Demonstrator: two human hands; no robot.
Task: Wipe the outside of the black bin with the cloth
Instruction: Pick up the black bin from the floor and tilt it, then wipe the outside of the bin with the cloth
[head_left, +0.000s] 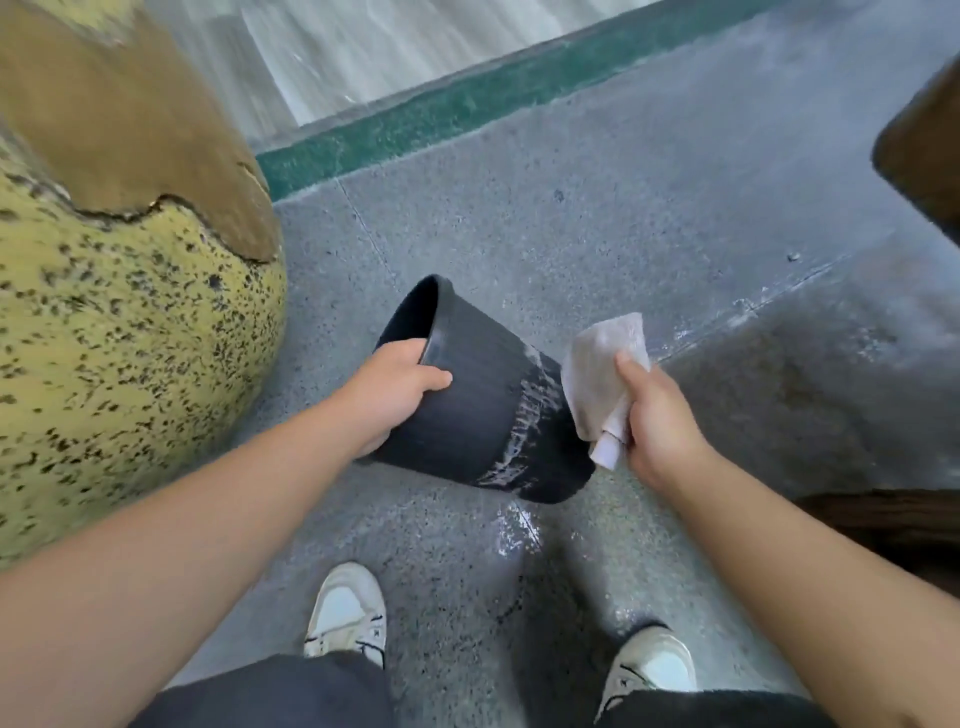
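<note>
The speckled floor (623, 218) is wet in patches. The bin (483, 410) is held tilted above it, mouth to the left, its lower wall streaked white. The left grip (392, 387) clasps its rim. The right grip (657, 415) pinches the cloth (602, 374) beside the bin's base.
</note>
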